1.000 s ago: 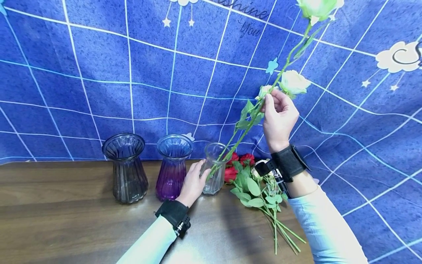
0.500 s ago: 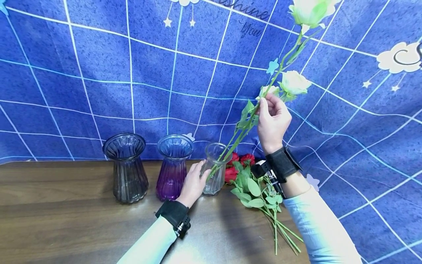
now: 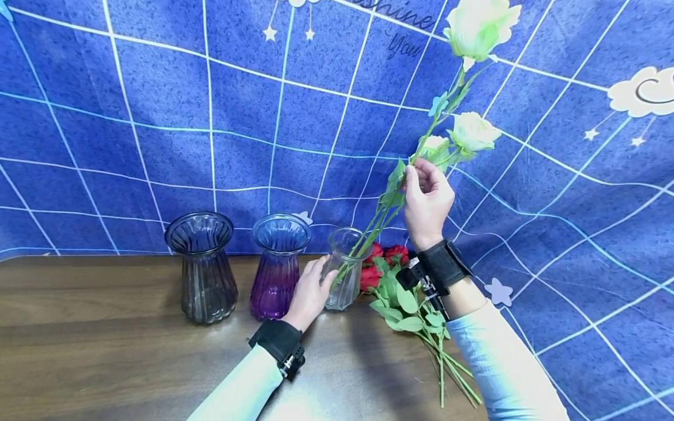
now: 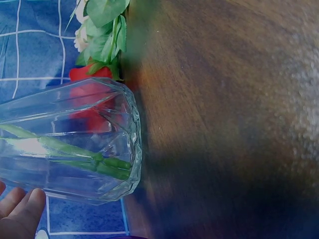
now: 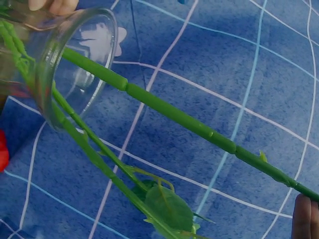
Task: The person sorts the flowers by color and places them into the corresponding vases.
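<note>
A clear glass vase [image 3: 342,292] stands upright on the table, and my left hand [image 3: 308,295] holds it at its left side. Higher up, my right hand [image 3: 429,199] pinches the stem of a tall white rose [image 3: 481,32] between thumb and fingertips. That stem slants down to the left into the vase. Two more white roses, one at the right [image 3: 474,133] and one partly behind the held stem [image 3: 434,149], lean out of the same vase. In the left wrist view, green stem ends [image 4: 117,167] lie close to the vase's bottom.
Left of the clear vase stand a blue-and-purple vase [image 3: 275,286] and a dark grey vase [image 3: 209,283]. Red roses [image 3: 370,278] with leafy green stems [image 3: 408,298] lie at the right on the wooden table [image 3: 105,356]. A blue gridded cloth [image 3: 158,117] hangs close behind.
My right hand has moved down and left with the tall white rose, whose bloom sits lower and whose stem reaches further into the clear vase. My left hand has stayed at the vase.
</note>
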A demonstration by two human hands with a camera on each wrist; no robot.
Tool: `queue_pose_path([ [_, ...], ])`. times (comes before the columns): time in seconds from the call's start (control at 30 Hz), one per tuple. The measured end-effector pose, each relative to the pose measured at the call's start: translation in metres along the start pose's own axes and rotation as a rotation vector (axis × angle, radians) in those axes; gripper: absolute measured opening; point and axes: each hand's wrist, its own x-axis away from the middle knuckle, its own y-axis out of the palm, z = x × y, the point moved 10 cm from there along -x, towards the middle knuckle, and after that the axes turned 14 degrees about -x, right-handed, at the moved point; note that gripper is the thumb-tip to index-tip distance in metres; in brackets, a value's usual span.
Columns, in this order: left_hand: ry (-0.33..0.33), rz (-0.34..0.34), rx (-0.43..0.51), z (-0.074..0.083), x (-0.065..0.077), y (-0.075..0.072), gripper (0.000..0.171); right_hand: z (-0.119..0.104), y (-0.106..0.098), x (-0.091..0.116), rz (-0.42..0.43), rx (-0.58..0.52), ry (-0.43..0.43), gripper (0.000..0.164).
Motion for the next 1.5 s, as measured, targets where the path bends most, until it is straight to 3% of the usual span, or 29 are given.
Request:
queue_pose_path([
  [1.07,0.034,0.025,-0.012,0.001,0.001,0.001,0.041,0.065,-0.008,0.036,-0.051,0.151,0.217,0.017],
  [1.33,0.054,0.049,-0.017,0.003,0.001,-0.002,0.04,0.079,-0.007,0.05,-0.077,0.151,0.264,0.018],
  [1.5,0.041,0.031,-0.016,0.002,0.002,0.0,0.04,0.088,-0.009,0.058,-0.08,0.15,0.305,0.019],
])
